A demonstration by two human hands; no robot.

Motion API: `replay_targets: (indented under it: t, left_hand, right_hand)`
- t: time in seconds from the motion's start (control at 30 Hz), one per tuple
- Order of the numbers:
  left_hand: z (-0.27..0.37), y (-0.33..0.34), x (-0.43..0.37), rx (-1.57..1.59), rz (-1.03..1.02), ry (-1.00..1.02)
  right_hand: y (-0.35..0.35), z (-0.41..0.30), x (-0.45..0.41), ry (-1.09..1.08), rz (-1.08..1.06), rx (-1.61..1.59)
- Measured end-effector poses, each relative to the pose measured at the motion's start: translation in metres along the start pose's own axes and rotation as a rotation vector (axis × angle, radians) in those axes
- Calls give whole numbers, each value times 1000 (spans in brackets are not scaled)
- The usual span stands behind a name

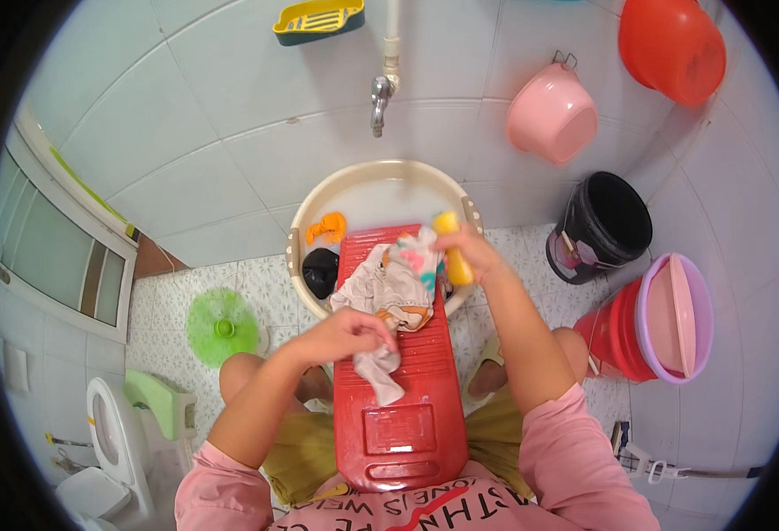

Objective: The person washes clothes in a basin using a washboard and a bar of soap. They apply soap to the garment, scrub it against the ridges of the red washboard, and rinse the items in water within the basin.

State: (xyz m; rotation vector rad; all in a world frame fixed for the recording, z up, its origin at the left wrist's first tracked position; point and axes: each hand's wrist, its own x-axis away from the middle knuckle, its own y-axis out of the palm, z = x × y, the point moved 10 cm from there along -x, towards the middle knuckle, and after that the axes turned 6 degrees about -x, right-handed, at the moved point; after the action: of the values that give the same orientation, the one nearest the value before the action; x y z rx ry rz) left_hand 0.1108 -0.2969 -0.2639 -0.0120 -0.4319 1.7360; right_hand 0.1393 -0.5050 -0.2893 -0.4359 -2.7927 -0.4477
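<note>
A red plastic washboard (399, 381) slopes from my lap into a cream plastic basin (329, 176). Bunched on its ridges is a wet, pale printed garment (376, 285) with orange trim and pink and green patches. My left hand (353, 335) grips the near end of the pale cloth, and a white flap (381, 381) hangs below the fingers. In my right hand (472, 252) is a yellow oblong block (459, 269), held at the garment's right side; I cannot tell whether it is soap or a brush. Cloudy water (389, 199) fills the basin, with an orange cloth (327, 228) and a black cloth (321, 271) inside.
A metal tap (380, 106) sticks out above the basin. To the right stand a black bucket (601, 226) and red buckets (605, 342); pink (555, 116) and red (674, 50) basins hang above. Left are a green round brush-like object (220, 327), a green stool (164, 405) and a toilet (117, 431).
</note>
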Motion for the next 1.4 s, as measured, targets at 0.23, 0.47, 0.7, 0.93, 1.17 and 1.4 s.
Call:
replay_targets:
  t: [0.23,0.47,0.7,0.93,1.17,1.4]
  left_hand:
    - [39,-24,-17,-658,584,276]
    - [-18,-34,-18,-395,692,-24]
    - [48,22,23,-725,644,346]
    - [-4,-2,56,-543,608,58]
    - [-2,8,63,-577,660,159]
    - [-29,-6,101,-489,903,-118]
  right_hand:
    - [-28,22,-39,-38,264,368]
    - [-26,40,3,132,186,-103]
    - [68,-27,42,-656,303,771]
    - [132,70,42,-667,-103,1536]
    - [101,73,6,-350,-175,1537]
    - [126,78,63,-598,-219,1528]
